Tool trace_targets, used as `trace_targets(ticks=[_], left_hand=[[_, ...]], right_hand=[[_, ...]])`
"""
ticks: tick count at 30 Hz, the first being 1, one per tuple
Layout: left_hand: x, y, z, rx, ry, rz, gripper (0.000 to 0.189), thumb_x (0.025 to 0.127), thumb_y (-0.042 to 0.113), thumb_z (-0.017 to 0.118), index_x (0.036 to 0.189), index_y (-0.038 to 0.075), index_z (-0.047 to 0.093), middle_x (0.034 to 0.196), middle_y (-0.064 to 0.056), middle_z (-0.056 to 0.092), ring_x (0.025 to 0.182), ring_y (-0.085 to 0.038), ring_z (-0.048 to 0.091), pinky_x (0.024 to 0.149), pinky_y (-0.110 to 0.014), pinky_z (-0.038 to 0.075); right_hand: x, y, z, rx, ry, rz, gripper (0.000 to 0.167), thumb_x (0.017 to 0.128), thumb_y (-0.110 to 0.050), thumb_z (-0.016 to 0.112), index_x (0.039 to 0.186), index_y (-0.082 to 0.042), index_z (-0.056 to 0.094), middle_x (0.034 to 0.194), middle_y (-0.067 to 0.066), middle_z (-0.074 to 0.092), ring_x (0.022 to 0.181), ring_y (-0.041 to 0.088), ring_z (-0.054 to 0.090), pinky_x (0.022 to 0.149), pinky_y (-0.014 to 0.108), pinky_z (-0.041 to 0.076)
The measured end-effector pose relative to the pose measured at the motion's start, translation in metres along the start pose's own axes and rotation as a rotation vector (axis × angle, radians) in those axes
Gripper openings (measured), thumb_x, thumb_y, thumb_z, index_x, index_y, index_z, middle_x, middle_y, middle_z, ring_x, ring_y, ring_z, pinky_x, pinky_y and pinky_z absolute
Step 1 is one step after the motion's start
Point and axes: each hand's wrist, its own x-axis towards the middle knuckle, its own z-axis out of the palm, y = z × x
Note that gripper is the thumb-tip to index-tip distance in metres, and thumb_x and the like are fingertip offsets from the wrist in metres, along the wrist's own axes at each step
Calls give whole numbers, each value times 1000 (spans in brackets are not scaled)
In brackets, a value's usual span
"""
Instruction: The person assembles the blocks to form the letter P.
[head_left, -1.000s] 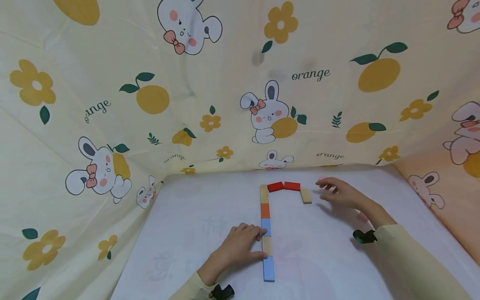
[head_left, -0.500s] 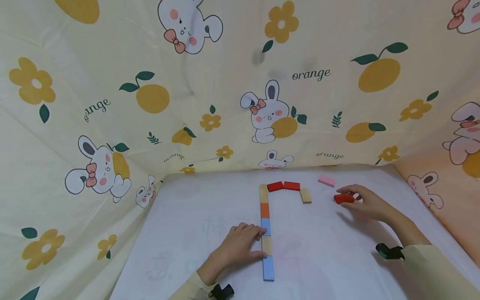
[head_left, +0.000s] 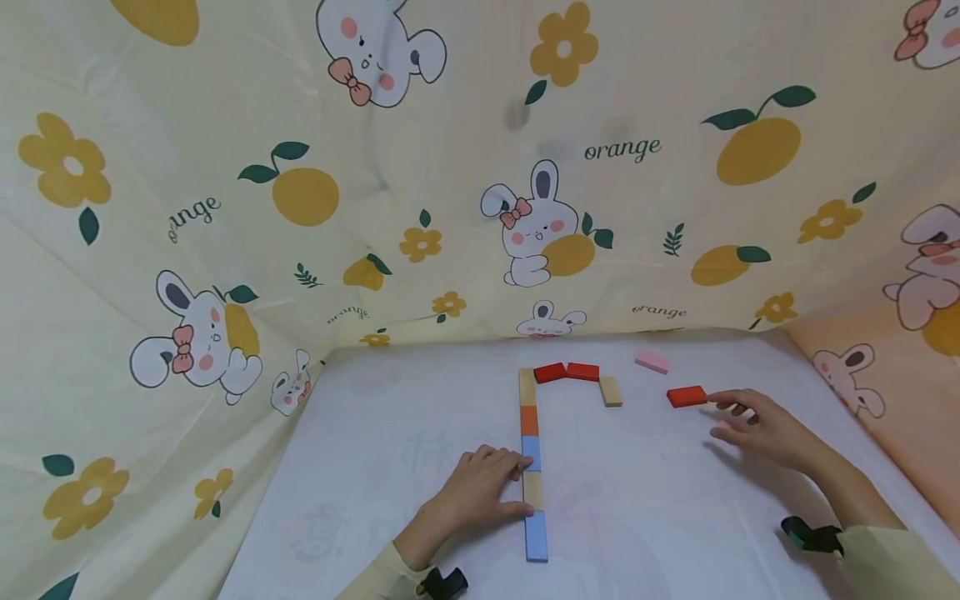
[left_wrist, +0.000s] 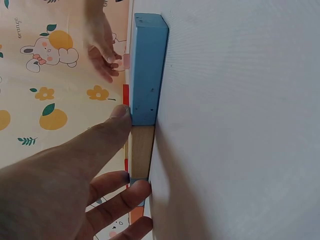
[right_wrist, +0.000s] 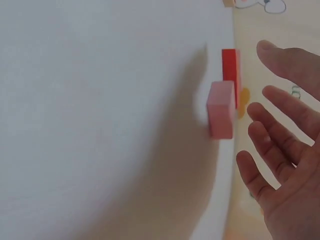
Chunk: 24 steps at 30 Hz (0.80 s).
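My left hand (head_left: pixel 480 487) rests along the left side of a straight row of blocks, fingers extended. Its thumb touches the row near the joint of the closest blue block (head_left: pixel 536 537) and a plain wooden block (head_left: pixel 533 492). Its other fingertips lie at the second blue block (head_left: pixel 532 447). Further up are an orange block (head_left: pixel 529 421) and another wooden one (head_left: pixel 527 387). My right hand (head_left: pixel 772 429), fingers spread and holding nothing, hovers at the right end of a loose red block (head_left: pixel 686 397). A pink block (right_wrist: pixel 221 112) stands beside that hand in the right wrist view, mostly hidden from the head view.
Two red blocks (head_left: pixel 582 372) run rightward from the row's far end, with a wooden block (head_left: pixel 611 392) angled toward me after them. Another pink block (head_left: pixel 652 362) lies at the back right of the white table (head_left: pixel 337 433). A patterned cloth (head_left: pixel 450 167) hangs behind.
My right hand has moved right and toward me from the angled wooden block. It held the loose red block half a second ago and has let go. The left hand has stayed put.
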Motion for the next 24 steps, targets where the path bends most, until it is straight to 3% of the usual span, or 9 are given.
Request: trace_targets(ticks=[5,15,24], left_hand=[[1,0,0,-4,2,-3,77,89,69,76,154,30,58,108,21,60,119,-13,52,101,-43,45],[-2,2,-1,-19,3,8,75,90,67,77,153,30,59,109,20,61,120,-13,53,101,-44,45],[-2,2,-2,-5,7,12,75,91,67,77,153,30,59,108,20,60,119,-13,53,99,-43,45]], right_hand=[[-9,6,2,9,16,50,65,93,-33,87,143,-1,61,129,22,61,111,35,56,76,23,51],[-14,15,1,15,-30,185,68,89,-32,90,132,9,56,119,22,63,107,37,55,77,21,51],[-11,21,2,28,-46,208,62,91,-32,88,127,8,59,115,19,63,104,35,54,75,17,47]])
